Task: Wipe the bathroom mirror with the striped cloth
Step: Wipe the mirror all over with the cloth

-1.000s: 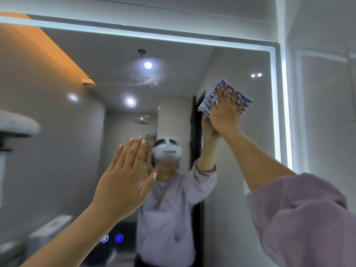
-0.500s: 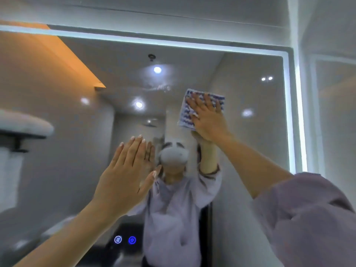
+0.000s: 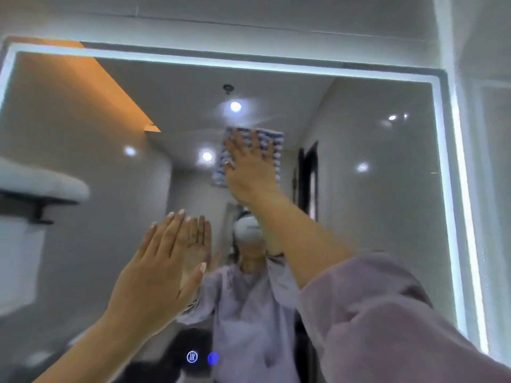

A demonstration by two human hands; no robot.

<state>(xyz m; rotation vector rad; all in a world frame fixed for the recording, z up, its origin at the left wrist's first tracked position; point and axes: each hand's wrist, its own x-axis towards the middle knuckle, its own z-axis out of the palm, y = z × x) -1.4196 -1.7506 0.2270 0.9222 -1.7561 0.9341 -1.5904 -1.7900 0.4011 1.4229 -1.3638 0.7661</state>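
Observation:
The bathroom mirror [image 3: 373, 189] fills the view, framed by a lit white strip. My right hand [image 3: 250, 168] presses the blue-and-white striped cloth [image 3: 272, 139] flat against the glass in the upper middle, fingers spread over it. My left hand [image 3: 163, 272] rests flat on the mirror lower left of centre, fingers together, holding nothing. Most of the cloth is hidden under my right hand.
Two glowing touch buttons [image 3: 203, 357] sit low on the mirror. A white wall [image 3: 486, 189] runs close along the mirror's right edge. A folded white towel on a dark shelf [image 3: 41, 186] is reflected at the left.
My right hand has slid the cloth leftward across the glass, from near the right edge to the upper middle. My left hand has stayed flat in place.

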